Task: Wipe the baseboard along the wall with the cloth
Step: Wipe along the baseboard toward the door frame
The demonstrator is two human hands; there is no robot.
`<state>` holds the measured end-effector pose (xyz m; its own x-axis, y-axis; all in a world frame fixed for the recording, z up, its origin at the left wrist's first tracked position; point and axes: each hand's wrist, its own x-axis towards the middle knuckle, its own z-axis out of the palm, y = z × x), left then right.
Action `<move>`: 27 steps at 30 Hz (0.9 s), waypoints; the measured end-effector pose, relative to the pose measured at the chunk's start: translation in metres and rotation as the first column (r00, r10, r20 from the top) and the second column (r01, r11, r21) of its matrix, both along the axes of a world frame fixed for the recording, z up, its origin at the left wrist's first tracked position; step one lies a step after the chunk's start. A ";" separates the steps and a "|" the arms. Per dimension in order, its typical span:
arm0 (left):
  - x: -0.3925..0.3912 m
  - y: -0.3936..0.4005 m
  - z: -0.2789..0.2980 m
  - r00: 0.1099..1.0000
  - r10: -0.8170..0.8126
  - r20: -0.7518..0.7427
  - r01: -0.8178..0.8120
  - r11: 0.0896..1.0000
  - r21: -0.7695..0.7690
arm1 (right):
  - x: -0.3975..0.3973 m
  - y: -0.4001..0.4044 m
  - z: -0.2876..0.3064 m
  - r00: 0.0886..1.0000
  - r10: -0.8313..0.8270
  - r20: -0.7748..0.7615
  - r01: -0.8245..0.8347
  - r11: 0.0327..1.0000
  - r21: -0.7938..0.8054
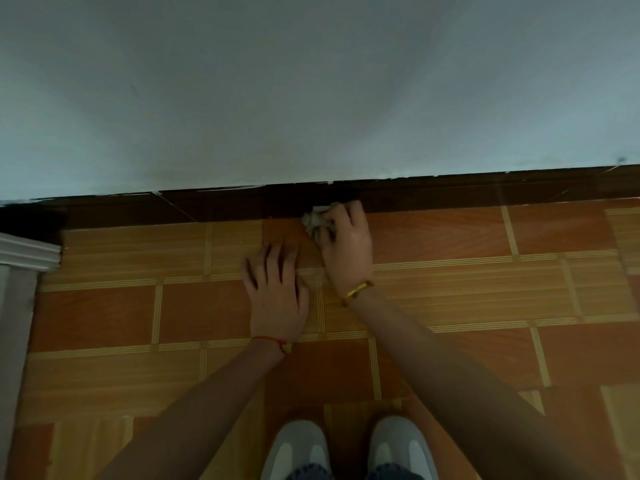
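Grey crumpled cloth [316, 220] was gripped in the right hand [347, 249] and pressed against the foot of the dark brown baseboard [450, 195], while the left hand [277, 289] rested just below it, fingers spread flat on the tiled floor [485, 306].

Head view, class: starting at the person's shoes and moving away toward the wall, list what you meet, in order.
Shoes → left hand flat on the floor → right hand gripping the cloth → baseboard → wall.
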<state>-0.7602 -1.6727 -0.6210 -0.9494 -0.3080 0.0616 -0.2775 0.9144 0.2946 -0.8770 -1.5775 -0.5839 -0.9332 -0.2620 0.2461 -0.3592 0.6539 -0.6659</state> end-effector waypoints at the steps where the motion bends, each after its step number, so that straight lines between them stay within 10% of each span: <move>1: 0.000 0.000 0.000 1.000 -0.004 -0.003 0.004 1.000 -0.003 | 0.000 -0.001 -0.001 1.000 0.014 -0.001 -0.014 1.000 0.010; 12: 0.000 0.000 0.002 1.000 -0.001 0.015 0.001 1.000 0.003 | -0.022 0.081 0.006 0.915 -0.402 -0.015 0.402 0.915 -0.028; 21: 0.001 0.001 0.003 1.000 -0.010 -0.003 0.010 1.000 -0.024 | 0.006 -0.001 0.001 0.972 0.220 -0.084 -0.209 0.970 0.125; 27: 0.000 0.000 0.001 1.000 -0.002 -0.002 0.002 1.000 -0.002 | -0.011 0.047 0.000 0.996 0.017 -0.082 -0.006 0.990 0.138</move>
